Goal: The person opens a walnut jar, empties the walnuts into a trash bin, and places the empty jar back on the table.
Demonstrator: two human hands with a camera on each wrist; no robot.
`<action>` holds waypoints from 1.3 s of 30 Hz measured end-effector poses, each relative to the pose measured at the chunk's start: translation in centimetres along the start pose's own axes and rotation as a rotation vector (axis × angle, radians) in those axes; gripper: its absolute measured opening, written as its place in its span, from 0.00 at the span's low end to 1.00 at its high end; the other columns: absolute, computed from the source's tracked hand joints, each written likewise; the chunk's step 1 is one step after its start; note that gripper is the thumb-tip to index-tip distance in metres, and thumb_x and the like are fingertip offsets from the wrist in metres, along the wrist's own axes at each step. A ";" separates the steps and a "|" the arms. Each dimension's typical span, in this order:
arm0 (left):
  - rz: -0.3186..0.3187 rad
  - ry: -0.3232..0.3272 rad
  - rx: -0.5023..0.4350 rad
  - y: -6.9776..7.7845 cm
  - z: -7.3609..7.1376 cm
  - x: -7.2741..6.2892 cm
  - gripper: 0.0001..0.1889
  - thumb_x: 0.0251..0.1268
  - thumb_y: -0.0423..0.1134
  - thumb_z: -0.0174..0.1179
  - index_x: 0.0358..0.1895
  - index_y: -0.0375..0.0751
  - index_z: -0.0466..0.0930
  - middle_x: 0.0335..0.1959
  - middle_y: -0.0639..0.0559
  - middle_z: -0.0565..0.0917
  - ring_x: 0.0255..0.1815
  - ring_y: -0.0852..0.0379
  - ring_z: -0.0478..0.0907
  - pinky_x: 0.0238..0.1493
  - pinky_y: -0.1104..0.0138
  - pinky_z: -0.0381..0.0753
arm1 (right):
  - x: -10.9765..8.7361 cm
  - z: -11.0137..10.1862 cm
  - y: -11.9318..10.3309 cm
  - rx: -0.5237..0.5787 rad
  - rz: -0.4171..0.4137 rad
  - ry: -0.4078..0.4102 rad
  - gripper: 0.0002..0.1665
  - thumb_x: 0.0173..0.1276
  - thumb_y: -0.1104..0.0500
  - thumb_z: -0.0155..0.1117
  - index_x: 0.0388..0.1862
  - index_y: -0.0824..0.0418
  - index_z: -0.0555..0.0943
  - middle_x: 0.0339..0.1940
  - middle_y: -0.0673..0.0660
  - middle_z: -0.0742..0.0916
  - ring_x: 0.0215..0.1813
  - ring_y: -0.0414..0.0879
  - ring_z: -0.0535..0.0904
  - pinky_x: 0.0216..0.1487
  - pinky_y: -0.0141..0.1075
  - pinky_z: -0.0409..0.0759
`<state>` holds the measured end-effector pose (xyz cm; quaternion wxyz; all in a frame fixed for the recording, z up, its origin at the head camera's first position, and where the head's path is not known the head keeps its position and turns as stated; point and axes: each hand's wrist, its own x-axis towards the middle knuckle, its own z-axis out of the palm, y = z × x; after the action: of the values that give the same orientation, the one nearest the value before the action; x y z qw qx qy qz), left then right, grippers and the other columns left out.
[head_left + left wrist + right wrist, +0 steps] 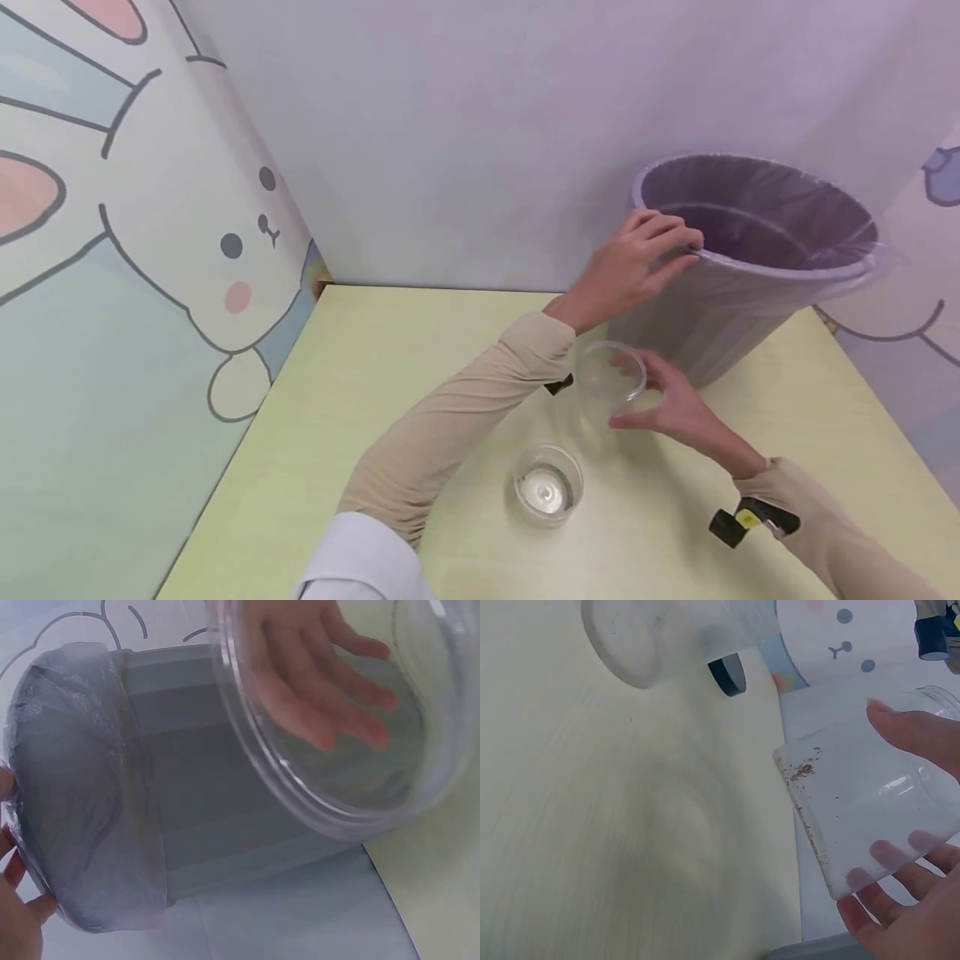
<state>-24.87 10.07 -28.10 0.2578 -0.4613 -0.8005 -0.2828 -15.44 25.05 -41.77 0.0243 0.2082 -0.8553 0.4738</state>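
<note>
My left hand (633, 258) pinches the near-left rim of a grey bin (675, 333) lined with a thin clear bag (82, 795). The fingers lie over the edge, with the thumb on the outside. Lower down, beside the bin, my right hand (678, 408) holds a clear jar (609, 383) between thumb and fingers. In the right wrist view, brown crumbs (804, 771) cling near the jar's base. A second clear jar (547, 500) stands on the table, mouth up, left of and nearer than the held one.
The pale yellow table (465, 558) meets a plain wall (450, 150) behind, with rabbit-printed panels (172, 200) at both sides. A dark round object (728, 675) lies on the table beyond the second jar in the right wrist view. Small black wrist cameras (727, 528) hang under the sleeves.
</note>
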 end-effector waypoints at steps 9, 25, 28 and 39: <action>0.011 0.009 -0.008 0.0 -0.1 0.1 0.11 0.69 0.45 0.56 0.49 0.49 0.82 0.51 0.58 0.77 0.58 0.59 0.64 0.56 0.78 0.62 | 1.1 2.2 0.8 0.114 -0.017 -0.089 0.53 0.42 0.56 0.82 0.67 0.56 0.66 0.60 0.54 0.77 0.61 0.54 0.72 0.57 0.54 0.69; 0.003 -0.010 -0.007 -0.2 0.2 0.2 0.12 0.69 0.44 0.55 0.50 0.48 0.81 0.53 0.56 0.77 0.59 0.57 0.64 0.58 0.78 0.60 | 2.3 4.8 -2.4 0.188 -0.043 -0.121 0.49 0.41 0.66 0.81 0.64 0.67 0.67 0.56 0.62 0.76 0.56 0.53 0.73 0.56 0.58 0.70; 0.006 -0.010 -0.006 -0.2 0.2 0.2 0.12 0.69 0.44 0.55 0.51 0.48 0.81 0.53 0.56 0.77 0.59 0.57 0.64 0.58 0.78 0.60 | 2.6 5.4 -1.3 0.209 -0.041 -0.128 0.50 0.41 0.66 0.81 0.64 0.64 0.67 0.57 0.60 0.75 0.57 0.52 0.72 0.58 0.58 0.69; 0.014 0.007 -0.010 -0.2 0.2 0.1 0.12 0.69 0.44 0.56 0.50 0.48 0.82 0.52 0.56 0.77 0.58 0.58 0.64 0.57 0.78 0.62 | 3.2 7.5 1.8 0.253 -0.007 -0.154 0.52 0.39 0.58 0.83 0.65 0.54 0.67 0.59 0.52 0.75 0.61 0.51 0.70 0.61 0.55 0.67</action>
<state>-25.12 10.16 -28.23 0.2604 -0.4672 -0.7949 -0.2865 -17.85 18.65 -46.62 -0.0662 0.2486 -0.7873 0.5603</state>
